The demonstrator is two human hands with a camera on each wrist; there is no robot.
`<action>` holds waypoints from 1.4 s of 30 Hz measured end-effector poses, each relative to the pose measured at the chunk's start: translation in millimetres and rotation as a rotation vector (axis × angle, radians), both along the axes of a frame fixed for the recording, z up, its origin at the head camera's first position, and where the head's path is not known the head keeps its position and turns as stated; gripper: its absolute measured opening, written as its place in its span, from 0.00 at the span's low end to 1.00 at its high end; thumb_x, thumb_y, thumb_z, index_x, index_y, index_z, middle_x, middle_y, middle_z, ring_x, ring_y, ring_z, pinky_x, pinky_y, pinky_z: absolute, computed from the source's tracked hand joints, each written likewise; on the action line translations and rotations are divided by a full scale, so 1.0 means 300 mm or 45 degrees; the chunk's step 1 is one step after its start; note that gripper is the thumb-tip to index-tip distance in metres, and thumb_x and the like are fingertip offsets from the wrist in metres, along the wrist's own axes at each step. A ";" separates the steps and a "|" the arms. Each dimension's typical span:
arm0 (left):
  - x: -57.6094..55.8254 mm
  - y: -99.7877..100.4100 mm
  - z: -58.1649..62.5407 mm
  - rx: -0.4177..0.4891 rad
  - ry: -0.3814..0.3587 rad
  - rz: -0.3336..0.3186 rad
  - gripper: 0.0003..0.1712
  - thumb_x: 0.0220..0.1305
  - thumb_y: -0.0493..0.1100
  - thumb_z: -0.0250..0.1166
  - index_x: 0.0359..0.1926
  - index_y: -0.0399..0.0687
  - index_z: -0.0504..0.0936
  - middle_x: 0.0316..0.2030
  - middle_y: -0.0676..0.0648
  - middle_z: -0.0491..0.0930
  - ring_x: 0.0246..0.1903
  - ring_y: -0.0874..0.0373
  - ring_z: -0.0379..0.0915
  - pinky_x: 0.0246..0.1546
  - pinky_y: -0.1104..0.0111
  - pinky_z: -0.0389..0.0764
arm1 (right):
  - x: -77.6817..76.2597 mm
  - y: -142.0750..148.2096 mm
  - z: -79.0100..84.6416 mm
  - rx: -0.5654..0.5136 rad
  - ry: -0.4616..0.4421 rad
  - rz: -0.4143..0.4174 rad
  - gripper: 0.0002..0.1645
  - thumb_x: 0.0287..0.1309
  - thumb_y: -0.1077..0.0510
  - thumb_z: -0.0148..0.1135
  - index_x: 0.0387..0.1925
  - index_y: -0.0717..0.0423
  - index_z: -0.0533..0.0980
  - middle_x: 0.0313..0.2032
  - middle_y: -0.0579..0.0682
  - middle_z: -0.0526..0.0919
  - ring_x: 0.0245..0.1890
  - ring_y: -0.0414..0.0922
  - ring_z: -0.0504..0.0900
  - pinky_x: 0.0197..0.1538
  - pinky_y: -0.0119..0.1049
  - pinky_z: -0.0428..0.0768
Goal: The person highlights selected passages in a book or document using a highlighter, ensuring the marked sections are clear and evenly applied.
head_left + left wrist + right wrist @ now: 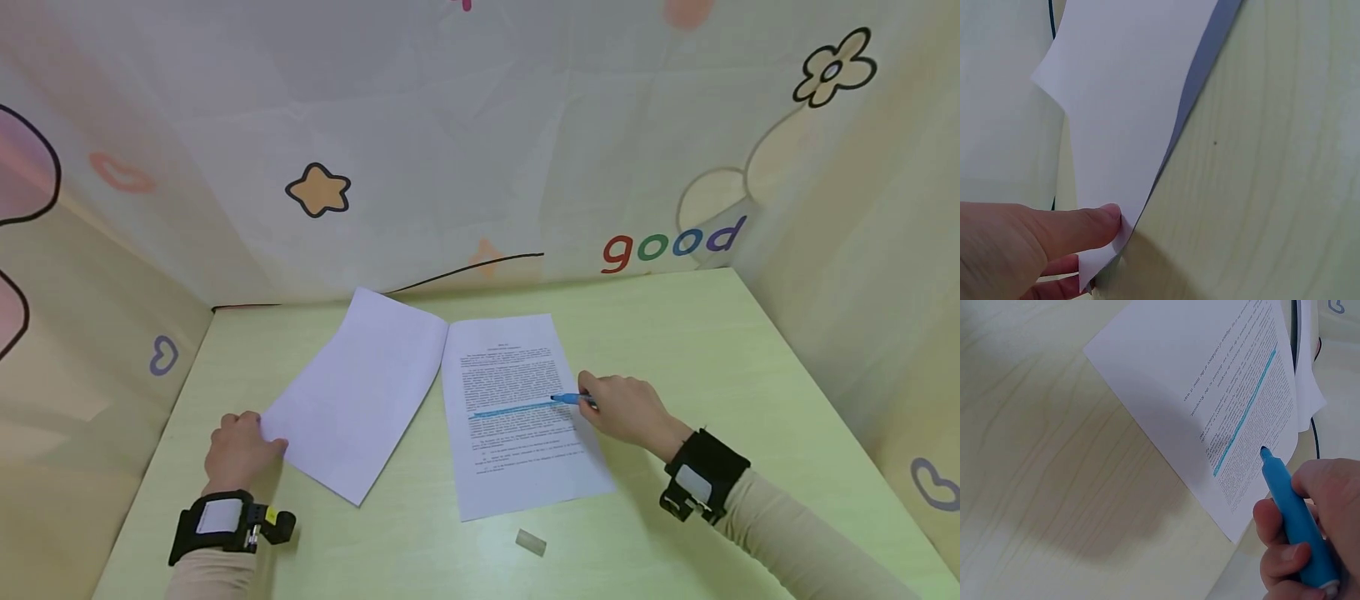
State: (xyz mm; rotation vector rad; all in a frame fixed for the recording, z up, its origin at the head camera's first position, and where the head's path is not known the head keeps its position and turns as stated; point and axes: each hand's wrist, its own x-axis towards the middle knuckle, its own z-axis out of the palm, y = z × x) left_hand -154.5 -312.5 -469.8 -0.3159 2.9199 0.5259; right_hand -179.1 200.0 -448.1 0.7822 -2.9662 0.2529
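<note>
A blue highlighter (1297, 519) is gripped between the thumb and curled fingers of my right hand (622, 408), its dark tip pointing at the printed sheet (525, 496). Across that sheet's text runs a blue highlighted line (513, 410). In the right wrist view the tip looks to be over the text, away from that line; contact cannot be told. To the left, my left hand (240, 454) pinches the lower left corner of a blank white page (360, 392), thumb on top and fingers beneath. The two sheets meet along their upper inner edges.
A small grey rectangular piece (531, 542) lies on the pale wooden table (675, 333), just below the printed sheet. A patterned curtain (450, 167) hangs behind the table and at both sides. The blank page's top reaches close to the back edge.
</note>
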 end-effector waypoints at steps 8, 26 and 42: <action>-0.023 -0.010 0.003 0.027 -0.025 -0.034 0.37 0.50 0.46 0.64 0.50 0.21 0.62 0.43 0.23 0.64 0.43 0.29 0.62 0.39 0.44 0.71 | -0.001 -0.009 0.004 0.007 -0.002 0.004 0.08 0.54 0.56 0.56 0.26 0.53 0.66 0.13 0.42 0.62 0.11 0.38 0.59 0.13 0.28 0.50; -0.020 0.012 -0.014 0.221 0.215 0.190 0.25 0.58 0.43 0.54 0.52 0.30 0.64 0.39 0.29 0.73 0.30 0.40 0.71 0.21 0.56 0.71 | -0.002 -0.027 -0.010 0.022 -0.021 -0.029 0.08 0.55 0.55 0.55 0.26 0.52 0.66 0.13 0.42 0.63 0.11 0.38 0.60 0.13 0.28 0.51; 0.040 0.141 0.158 0.251 0.809 0.145 0.13 0.56 0.38 0.61 0.40 0.35 0.73 0.30 0.38 0.76 0.26 0.48 0.73 0.20 0.60 0.69 | -0.002 -0.018 -0.023 0.026 -0.054 -0.067 0.07 0.56 0.55 0.55 0.29 0.53 0.67 0.14 0.43 0.64 0.11 0.38 0.60 0.13 0.29 0.52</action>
